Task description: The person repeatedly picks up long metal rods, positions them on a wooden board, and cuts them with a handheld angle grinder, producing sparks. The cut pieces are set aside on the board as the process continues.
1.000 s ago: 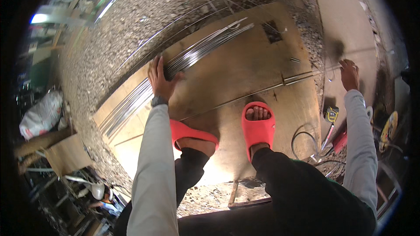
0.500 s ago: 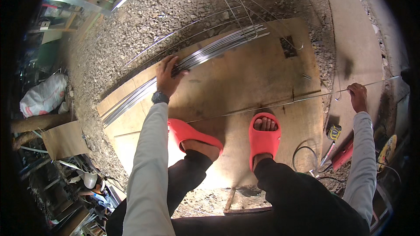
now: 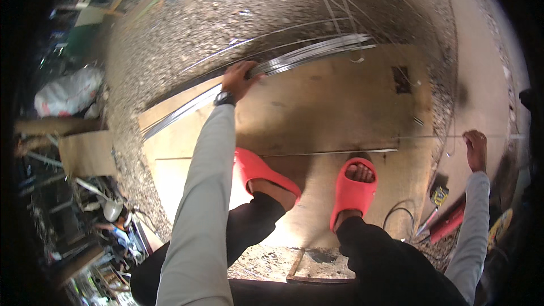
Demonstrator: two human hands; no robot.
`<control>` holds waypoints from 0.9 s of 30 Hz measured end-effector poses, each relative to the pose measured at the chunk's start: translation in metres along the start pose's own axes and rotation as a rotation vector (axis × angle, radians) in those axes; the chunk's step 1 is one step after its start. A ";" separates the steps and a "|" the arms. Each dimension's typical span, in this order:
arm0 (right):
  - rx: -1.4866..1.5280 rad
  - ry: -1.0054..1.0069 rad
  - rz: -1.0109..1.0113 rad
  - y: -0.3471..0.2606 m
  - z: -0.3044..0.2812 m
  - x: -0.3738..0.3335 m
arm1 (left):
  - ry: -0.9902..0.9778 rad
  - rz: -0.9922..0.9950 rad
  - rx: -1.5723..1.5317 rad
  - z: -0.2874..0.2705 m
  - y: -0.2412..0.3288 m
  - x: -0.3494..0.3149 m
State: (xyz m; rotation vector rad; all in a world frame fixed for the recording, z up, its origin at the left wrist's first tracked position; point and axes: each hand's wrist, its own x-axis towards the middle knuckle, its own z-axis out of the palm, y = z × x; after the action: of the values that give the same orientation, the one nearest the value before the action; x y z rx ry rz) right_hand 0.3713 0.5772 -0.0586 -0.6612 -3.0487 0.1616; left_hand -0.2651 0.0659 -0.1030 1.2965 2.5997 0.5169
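Observation:
My left hand (image 3: 239, 81) is closed over the middle of a bundle of thin silvery metal rods (image 3: 311, 51), which lies across the far part of a plywood board (image 3: 317, 107). The bundle shows on both sides of the hand. Off the board's right edge, my right hand (image 3: 476, 148) pinches a thin metal rod (image 3: 430, 136). This rod is blurred and runs roughly level, its left part over the board's right side. Another thin strip (image 3: 340, 152) lies on the board by my feet, which wear red slides (image 3: 354, 192).
Bent wires (image 3: 334, 5) stretch over the gravel (image 3: 226, 22) beyond the board. At the right lie a yellow tape measure (image 3: 440, 195), a black cable (image 3: 401, 209) and a red object (image 3: 447, 225). A white sack (image 3: 71, 93) and clutter with a brown panel (image 3: 86, 153) are at the left.
The thin rod in my right hand has shifted to the right, its left part now off most of the board. My left hand stays at the bundle. The whole view has shifted.

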 end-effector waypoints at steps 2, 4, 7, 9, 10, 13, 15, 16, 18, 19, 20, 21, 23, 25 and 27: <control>0.138 -0.058 0.097 -0.026 -0.002 0.011 | -0.144 -0.122 0.048 -0.013 -0.003 0.016; 0.181 -0.076 0.109 -0.037 -0.003 0.023 | -0.139 -0.117 0.035 -0.016 -0.008 0.019; 0.189 0.010 0.016 -0.047 -0.008 0.027 | -0.095 -0.011 -0.198 -0.005 -0.013 0.005; 0.161 0.090 -0.105 -0.064 -0.009 0.041 | -0.253 -0.120 -0.476 -0.012 -0.028 -0.001; 0.186 0.036 -0.098 -0.068 -0.011 0.045 | -0.186 -0.044 -0.198 -0.015 -0.029 0.003; 0.195 0.048 -0.067 -0.068 -0.015 0.043 | -0.235 -0.114 -0.149 -0.017 -0.013 0.021; 0.221 -0.013 0.015 -0.068 -0.011 0.042 | -0.240 -0.102 -0.053 -0.016 -0.010 0.027; 0.223 -0.048 0.061 -0.068 -0.009 0.042 | -0.242 -0.095 -0.006 -0.016 -0.009 0.028; 0.224 -0.088 0.109 -0.074 -0.003 0.044 | -0.109 -0.031 -0.025 -0.004 -0.018 0.017; 0.217 -0.086 0.111 -0.077 0.000 0.044 | -0.041 0.002 -0.036 0.001 -0.022 0.009; 0.202 -0.090 0.114 -0.076 0.001 0.042 | -0.029 -0.032 -0.051 -0.004 -0.003 0.002; 0.195 -0.076 0.118 -0.075 0.001 0.040 | -0.055 -0.020 -0.060 0.000 -0.006 0.006; 0.196 -0.048 0.115 -0.077 0.005 0.038 | -0.107 -0.007 -0.062 -0.003 -0.015 0.011; 0.186 -0.119 0.144 -0.066 0.003 0.034 | -0.127 -0.038 -0.032 0.000 0.005 0.016; 0.193 -0.127 0.144 -0.068 0.004 0.039 | -0.103 -0.047 0.007 -0.009 0.008 0.021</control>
State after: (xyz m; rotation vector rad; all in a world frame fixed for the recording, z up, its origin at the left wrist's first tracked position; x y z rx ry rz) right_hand 0.3077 0.5312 -0.0558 -0.8865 -3.0471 0.5127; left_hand -0.2748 0.0853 -0.0915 1.2272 2.5428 0.4215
